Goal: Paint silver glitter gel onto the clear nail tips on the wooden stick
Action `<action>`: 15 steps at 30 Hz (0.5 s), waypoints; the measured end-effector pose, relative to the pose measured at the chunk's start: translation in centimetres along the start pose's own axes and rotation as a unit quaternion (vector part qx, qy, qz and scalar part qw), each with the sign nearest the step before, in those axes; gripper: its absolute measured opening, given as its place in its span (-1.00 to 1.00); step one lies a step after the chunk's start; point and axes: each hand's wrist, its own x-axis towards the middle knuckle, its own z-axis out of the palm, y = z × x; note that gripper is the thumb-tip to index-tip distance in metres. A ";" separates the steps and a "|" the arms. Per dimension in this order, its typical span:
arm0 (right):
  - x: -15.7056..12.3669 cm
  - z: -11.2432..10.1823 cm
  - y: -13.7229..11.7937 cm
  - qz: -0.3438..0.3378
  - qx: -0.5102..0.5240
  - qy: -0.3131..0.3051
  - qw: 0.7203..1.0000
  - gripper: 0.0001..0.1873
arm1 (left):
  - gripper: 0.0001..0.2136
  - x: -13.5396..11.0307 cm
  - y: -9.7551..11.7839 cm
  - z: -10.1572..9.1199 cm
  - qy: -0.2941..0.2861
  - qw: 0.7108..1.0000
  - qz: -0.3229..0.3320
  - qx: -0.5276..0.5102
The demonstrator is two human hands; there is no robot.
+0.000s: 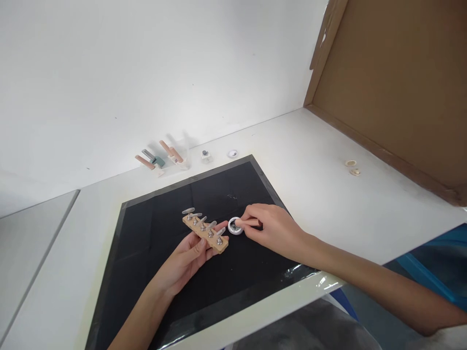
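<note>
My left hand [189, 260] is closed around a narrow wooden strip [206, 236], holding it tilted above the black mat. Along the strip stand several small metal posts, each carrying a clear oval piece that looks like a false nail tip [211, 225]. Pinched in my right hand [272, 228] is a pink stick-like handle [250, 222]. Its end is at a small round white dish [233, 230], and what its tip looks like is hidden. An extended fingertip of my left hand is close to the dish's left edge; whether they touch I cannot tell.
A black mat [153, 228] with taped edges covers part of the white table [314, 160]. Behind it stand several small bottles with long caps [146, 163], a small pale pot [206, 155] and a white disc [232, 153]. Two beige round pieces [350, 164] lie near a cardboard box [394, 97].
</note>
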 end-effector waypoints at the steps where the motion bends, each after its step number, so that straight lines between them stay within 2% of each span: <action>1: 0.0 -0.2 -0.1 0.002 0.002 0.002 1.000 -0.75 | -0.70 0.0 0.0 -0.1 -0.001 1.000 0.001 -0.001; 7: 0.3 -2.2 -0.5 0.037 0.081 0.004 0.996 -0.83 | -0.70 0.0 0.0 0.1 0.016 1.000 0.000 0.010; 12: 1.9 -4.3 -0.9 0.047 0.219 0.000 0.975 -0.85 | -0.71 0.1 0.1 0.5 0.059 0.998 0.023 0.018; 15: 2.9 -4.8 -1.2 0.039 0.281 -0.011 0.959 -0.92 | -0.71 0.0 0.1 0.5 0.073 0.996 0.041 0.020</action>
